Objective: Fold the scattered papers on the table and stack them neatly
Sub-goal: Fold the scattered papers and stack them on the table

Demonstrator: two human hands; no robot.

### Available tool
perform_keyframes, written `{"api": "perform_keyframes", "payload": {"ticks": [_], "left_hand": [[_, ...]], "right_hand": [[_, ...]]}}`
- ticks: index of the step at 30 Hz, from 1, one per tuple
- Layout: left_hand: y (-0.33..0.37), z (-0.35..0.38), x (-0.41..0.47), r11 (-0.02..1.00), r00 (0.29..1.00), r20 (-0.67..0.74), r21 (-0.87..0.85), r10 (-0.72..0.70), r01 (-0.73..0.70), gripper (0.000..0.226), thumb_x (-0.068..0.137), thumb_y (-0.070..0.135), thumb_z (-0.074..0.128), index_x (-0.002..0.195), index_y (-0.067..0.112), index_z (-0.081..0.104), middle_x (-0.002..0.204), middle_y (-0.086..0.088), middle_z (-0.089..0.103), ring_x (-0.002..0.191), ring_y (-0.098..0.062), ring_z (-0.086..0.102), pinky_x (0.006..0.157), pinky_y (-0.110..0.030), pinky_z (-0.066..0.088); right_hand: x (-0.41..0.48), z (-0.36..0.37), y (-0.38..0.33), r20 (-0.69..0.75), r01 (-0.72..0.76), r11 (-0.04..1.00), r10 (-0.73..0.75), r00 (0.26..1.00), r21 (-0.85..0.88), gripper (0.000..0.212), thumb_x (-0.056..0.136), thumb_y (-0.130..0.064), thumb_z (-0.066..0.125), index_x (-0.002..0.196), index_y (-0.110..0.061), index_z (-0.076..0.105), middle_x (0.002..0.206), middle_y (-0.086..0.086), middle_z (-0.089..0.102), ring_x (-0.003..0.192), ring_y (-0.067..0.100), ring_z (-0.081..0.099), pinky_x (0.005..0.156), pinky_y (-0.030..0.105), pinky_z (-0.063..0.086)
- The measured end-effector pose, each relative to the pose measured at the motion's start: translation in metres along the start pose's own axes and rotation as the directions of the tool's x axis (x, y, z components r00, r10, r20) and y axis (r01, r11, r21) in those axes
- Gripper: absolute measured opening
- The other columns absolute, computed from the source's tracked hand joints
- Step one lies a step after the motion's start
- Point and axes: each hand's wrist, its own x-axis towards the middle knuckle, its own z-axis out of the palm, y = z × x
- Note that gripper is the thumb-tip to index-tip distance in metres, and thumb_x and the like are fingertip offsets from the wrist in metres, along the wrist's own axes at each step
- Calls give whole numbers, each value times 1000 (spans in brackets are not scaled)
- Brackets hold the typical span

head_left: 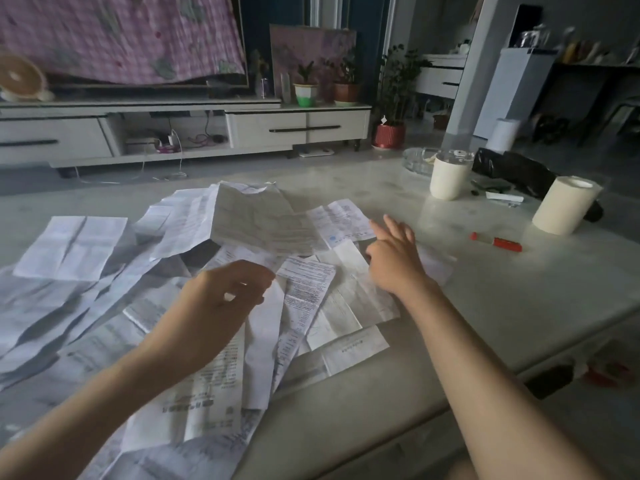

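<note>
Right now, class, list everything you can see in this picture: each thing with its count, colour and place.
papers: many, white, scattered over table's left and middle
raised sheet: one, white, above the pile's middle
table: one, pale grey, foreground
marker: one, red, right of papers
lidded container: one, cream, table's far right
roll: one, cream, right of the container
bag: one, black, behind the roll
cabinet: one, white, far wall
potted plants: several, green, on and beside cabinet
checked cloth: one, pink, above cabinet
left hand: one, pinching raised sheet's near corner
right hand: one, open, over papers' right edge
</note>
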Motion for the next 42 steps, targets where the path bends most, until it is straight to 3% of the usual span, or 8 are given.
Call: {"api": "perform_keyframes", "payload": {"ticks": [6, 12, 21, 24, 27, 33, 37, 42], "left_hand": [[-5, -28, -29, 999, 1000, -17, 40, 6, -5, 30, 88, 12, 56, 80, 40, 63, 90, 30, 64, 81, 7, 61, 64, -4, 42], [-19, -39, -23, 992, 989, -127, 86, -79, 90, 21, 87, 20, 61, 100, 36, 63, 101, 26, 65, 93, 4, 60, 82, -14, 46], [10, -7, 50, 893, 992, -116, 441, -44, 91, 94, 79, 54, 63, 148, 16, 14, 156, -1, 17, 145, -16, 6, 118, -35, 0], [17, -4, 62, 943, 963, -265, 310, -40, 124, 27, 95, 28, 48, 120, 17, 54, 121, -7, 60, 123, -27, 47, 100, -36, 35], [31, -28, 60, 956, 905, -312, -150, -288, 253, 31, 97, 20, 44, 68, 19, 55, 64, 0, 54, 75, -26, 55, 70, -37, 47], [64, -119, 45, 780, 966, 29, -584, -257, 225, 17, 94, 10, 47, 95, 14, 63, 95, -8, 71, 85, -20, 69, 77, -33, 56], [74, -154, 40, 792, 953, 120, -533, -277, 297, 14, 94, 16, 46, 98, 14, 60, 79, -2, 74, 74, -17, 71, 64, -31, 59], [75, -176, 29, 807, 970, 71, -541, -234, 235, 39, 94, 44, 43, 93, 11, 62, 74, -4, 70, 68, -17, 69, 65, -33, 53]], "right_hand": [[9, 2, -5, 117, -72, 995, 79, 990, -65, 45, 88, 1, 36, 131, -6, 45, 152, -1, 25, 145, 23, 4, 115, 47, 4], [12, -33, -24, -256, -30, 984, 75, 964, 174, 48, 82, 2, 46, 130, -2, 50, 142, 7, 44, 133, 28, 34, 108, 36, 22], [-8, -114, -100, -663, 312, 887, -10, 749, 339, 45, 71, -1, 39, 107, 0, 66, 115, 11, 64, 114, 37, 52, 97, 47, 33], [-12, -130, -117, -705, 448, 800, -44, 708, 399, 41, 76, -1, 46, 111, -3, 66, 121, 9, 61, 116, 31, 52, 100, 48, 36], [-13, -131, -119, -642, 426, 726, 28, 766, 540, 51, 84, -4, 57, 134, -15, 50, 151, 8, 28, 139, 24, 24, 109, 32, 16], [-12, -127, -126, -22, 29, 133, -59, 998, 991, 86, 75, -40, 68, 144, -31, 19, 149, -10, 29, 130, -2, 33, 97, 17, 28], [-5, -126, -137, -93, 91, -19, -189, 978, 996, 47, 77, -21, 71, 120, -20, 53, 108, -6, 70, 89, -2, 67, 67, 8, 49], [-1, -136, -162, -155, 166, -196, 69, 986, 966, 73, 61, -32, 76, 127, -18, 48, 105, 4, 69, 89, 18, 69, 78, 33, 56]]}}
